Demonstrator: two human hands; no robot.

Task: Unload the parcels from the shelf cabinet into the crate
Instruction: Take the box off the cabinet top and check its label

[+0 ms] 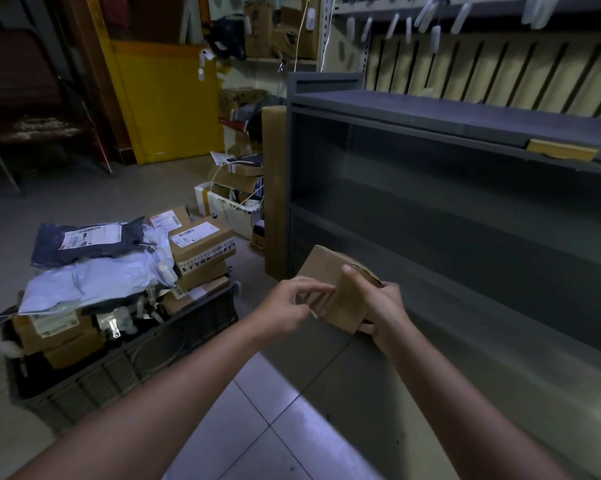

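Left hand [288, 304] & right hand [386, 306] both curl round the brown parcel [328, 271]; keep it flat, put it softly by the right edge of the v. full crate [119, 374].

2 hands: left hand [287, 304], right hand [385, 308]; 1 brown parcel [321, 270]; 1 crate [119, 374]; 1 shelf cabinet [430, 110]; 1 dark mailer bag [84, 245]; 1 pale mailer bag [95, 284]; several cardboard boxes [202, 240] in the pile, exact count unclear

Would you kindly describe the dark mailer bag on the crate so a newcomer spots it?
Find the black plastic crate left of the grey metal shelf cabinet. Topmost on its heap lies the dark plastic mailer bag, white-labelled; the bag beneath is pale, the boxes beside brown.
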